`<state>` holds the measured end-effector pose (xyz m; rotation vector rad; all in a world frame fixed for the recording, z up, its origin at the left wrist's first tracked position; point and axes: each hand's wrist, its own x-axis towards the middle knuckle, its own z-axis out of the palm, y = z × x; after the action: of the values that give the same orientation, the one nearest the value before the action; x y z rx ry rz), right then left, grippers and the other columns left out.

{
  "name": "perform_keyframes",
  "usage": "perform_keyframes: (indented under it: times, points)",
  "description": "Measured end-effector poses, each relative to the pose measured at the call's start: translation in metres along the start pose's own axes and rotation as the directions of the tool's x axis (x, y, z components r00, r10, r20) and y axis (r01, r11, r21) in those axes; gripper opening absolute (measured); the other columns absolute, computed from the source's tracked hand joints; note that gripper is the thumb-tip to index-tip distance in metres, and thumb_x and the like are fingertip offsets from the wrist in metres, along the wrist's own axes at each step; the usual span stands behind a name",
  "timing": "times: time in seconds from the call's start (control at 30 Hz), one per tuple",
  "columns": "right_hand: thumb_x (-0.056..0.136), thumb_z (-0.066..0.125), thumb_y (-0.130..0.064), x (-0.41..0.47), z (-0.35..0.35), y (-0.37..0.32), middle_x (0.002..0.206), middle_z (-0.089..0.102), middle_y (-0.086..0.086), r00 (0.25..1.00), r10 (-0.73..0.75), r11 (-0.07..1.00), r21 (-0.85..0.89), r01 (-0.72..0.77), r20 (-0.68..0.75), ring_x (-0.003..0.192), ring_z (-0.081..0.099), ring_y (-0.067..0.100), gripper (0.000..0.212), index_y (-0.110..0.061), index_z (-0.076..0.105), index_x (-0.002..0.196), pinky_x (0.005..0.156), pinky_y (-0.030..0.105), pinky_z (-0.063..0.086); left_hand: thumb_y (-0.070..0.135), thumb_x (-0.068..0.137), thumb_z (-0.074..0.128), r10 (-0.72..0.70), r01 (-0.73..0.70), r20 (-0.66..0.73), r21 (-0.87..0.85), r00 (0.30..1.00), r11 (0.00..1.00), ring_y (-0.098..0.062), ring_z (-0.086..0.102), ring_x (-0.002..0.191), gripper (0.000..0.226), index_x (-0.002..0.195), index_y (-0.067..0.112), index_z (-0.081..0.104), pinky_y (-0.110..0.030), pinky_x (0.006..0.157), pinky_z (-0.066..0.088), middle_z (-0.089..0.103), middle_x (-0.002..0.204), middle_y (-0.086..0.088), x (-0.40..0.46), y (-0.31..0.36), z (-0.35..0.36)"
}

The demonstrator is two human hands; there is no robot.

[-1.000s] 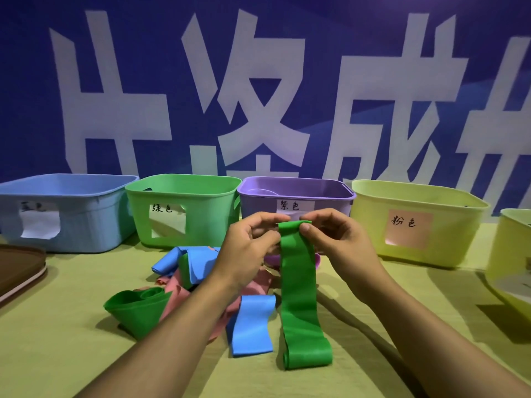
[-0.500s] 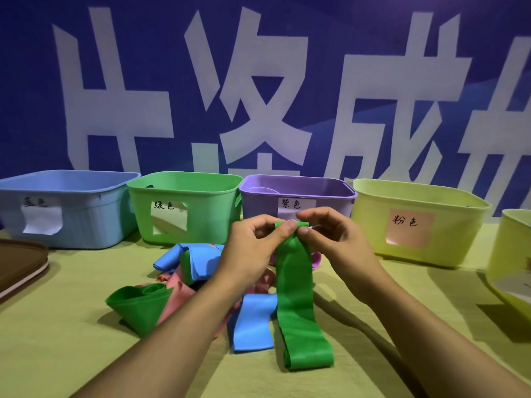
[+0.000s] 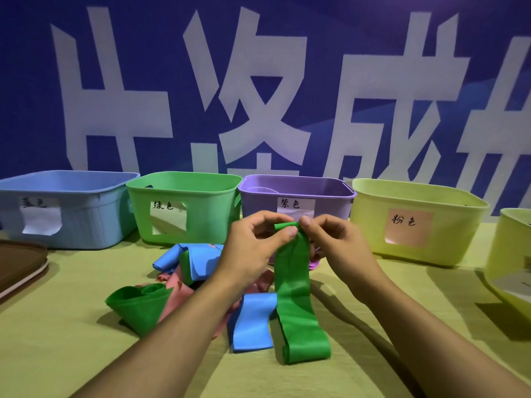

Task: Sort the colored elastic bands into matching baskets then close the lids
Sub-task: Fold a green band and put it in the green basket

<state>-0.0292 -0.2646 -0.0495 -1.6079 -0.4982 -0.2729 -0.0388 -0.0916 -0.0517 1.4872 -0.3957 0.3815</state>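
Table (image 3: pixel 57 354), yellow-green cloth, bearing all items. Blue basket (image 3: pixel 86 214), far left of the back row, paper label on its front wall. Green basket (image 3: pixel 201 208), next along, labelled, lid off; it stands behind and to the left of both hands. Purple basket (image 3: pixel 321 193), directly behind the hands, lid off. Yellow-green basket (image 3: pixel 448 225) with pink label, to the right; a further one cut by the right edge. Brown lid (image 3: pixel 17 265), at the left edge, partly out of view. Green band (image 3: pixel 296 285), a long flat loop, long axis running toward the viewer: top end raised just in front of the purple basket, lower fold resting on the table. Loose pile: second green band (image 3: pixel 138 305), crumpled; blue band (image 3: pixel 250 323), flat beside the held one; another blue and a pink among them. Left hand (image 3: pixel 253 248), thumb and forefinger pinching the green band's top end. Right hand (image 3: pixel 336 242), pinching the same end from the other side, fingertips nearly meeting the left's. Judgement: the matching basket lies left of the grip, so the left hand is nearer for the carry.
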Motion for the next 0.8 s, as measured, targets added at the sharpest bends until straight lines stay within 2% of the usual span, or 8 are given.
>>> perform_keyframes:
  times: [0.13,0.2,0.27,0.43,0.53,0.57,0.67,0.8]
  points:
    - [0.092,0.069,-0.041,0.0009,0.0014,0.0013,0.083,0.067,0.028,1.0,-0.017,1.0,-0.009,0.017,-0.003,0.067,0.062,0.023,0.029,-0.013,0.075,0.092,0.063,0.038,0.052,0.002,0.085,0.079,-0.011,0.011,0.002,0.019,1.0,1.0,-0.023,0.075,0.099,0.02,0.104,0.009,0.075,-0.031,0.09,0.06,0.079,0.1,-0.008,0.0015,-0.0013,-0.0018]
    - [0.091,0.07,-0.039,0.0016,0.0014,0.0019,0.085,0.067,0.027,1.0,-0.021,1.0,0.01,0.021,-0.004,0.067,0.062,0.022,0.026,-0.013,0.075,0.094,0.062,0.037,0.053,0.001,0.085,0.079,-0.033,0.033,0.012,0.008,0.999,0.999,-0.022,0.075,0.098,0.022,0.105,0.008,0.074,-0.03,0.089,0.06,0.079,0.101,-0.007,0.0018,-0.001,-0.0014]
    - [0.09,0.071,-0.035,0.0022,0.0007,0.003,0.085,0.066,0.029,1.0,-0.026,0.999,0.037,0.026,-0.007,0.067,0.06,0.026,0.019,-0.017,0.075,0.092,0.063,0.041,0.051,0.002,0.085,0.078,-0.056,0.056,0.016,-0.017,0.998,0.998,-0.017,0.075,0.094,0.022,0.107,0.006,0.073,-0.026,0.085,0.059,0.079,0.099,-0.008,0.0014,-0.0004,-0.0006]
    - [0.089,0.073,-0.033,0.0026,0.0,0.0049,0.084,0.067,0.027,0.999,-0.034,0.998,0.056,0.035,-0.009,0.066,0.059,0.027,0.011,-0.023,0.075,0.09,0.064,0.042,0.051,0.033,0.09,0.072,-0.185,0.185,0.011,-0.103,0.983,0.977,-0.036,0.075,0.097,0.035,0.105,0.001,0.074,-0.039,0.085,0.06,0.078,0.098,-0.019,0.0002,0.0006,0.0008]
    - [0.087,0.074,-0.032,0.0021,0.0005,0.0047,0.083,0.069,0.022,0.999,-0.035,0.998,0.053,0.035,-0.008,0.067,0.059,0.027,0.013,-0.021,0.074,0.093,0.061,0.039,0.052,0.036,0.095,0.068,-0.218,0.217,0.0,-0.073,0.976,0.973,-0.031,0.075,0.092,0.038,0.101,-0.001,0.075,-0.031,0.075,0.06,0.078,0.096,-0.019,-0.0007,0.0007,0.0011]
    - [0.086,0.074,-0.032,0.0017,0.0004,0.0045,0.085,0.069,0.023,0.999,-0.036,0.998,0.047,0.036,-0.01,0.067,0.06,0.027,0.016,-0.019,0.074,0.095,0.06,0.037,0.052,0.035,0.095,0.068,-0.219,0.219,-0.002,-0.066,0.976,0.974,-0.03,0.076,0.094,0.037,0.101,-0.001,0.075,-0.031,0.076,0.06,0.079,0.096,-0.018,-0.0009,0.0007,0.001]
    - [0.085,0.074,-0.032,0.0015,-0.0005,0.0043,0.088,0.07,0.022,0.999,-0.037,0.999,0.019,0.037,-0.011,0.069,0.062,0.026,0.023,-0.015,0.073,0.101,0.06,0.037,0.054,0.031,0.095,0.07,-0.223,0.222,0.006,-0.069,0.975,0.972,-0.037,0.075,0.1,0.03,0.101,0.003,0.077,-0.044,0.091,0.059,0.079,0.097,-0.017,-0.0008,0.0004,-0.0002]
    - [0.085,0.073,-0.035,0.0013,-0.0012,0.0035,0.091,0.074,0.013,1.0,-0.02,1.0,0.016,0.02,-0.011,0.072,0.064,0.023,0.027,-0.016,0.073,0.104,0.062,0.033,0.055,0.027,0.093,0.072,-0.238,0.237,0.009,-0.101,0.971,0.966,-0.04,0.074,0.102,0.026,0.102,0.003,0.076,-0.049,0.096,0.058,0.078,0.099,-0.019,-0.0006,0.0003,-0.001]
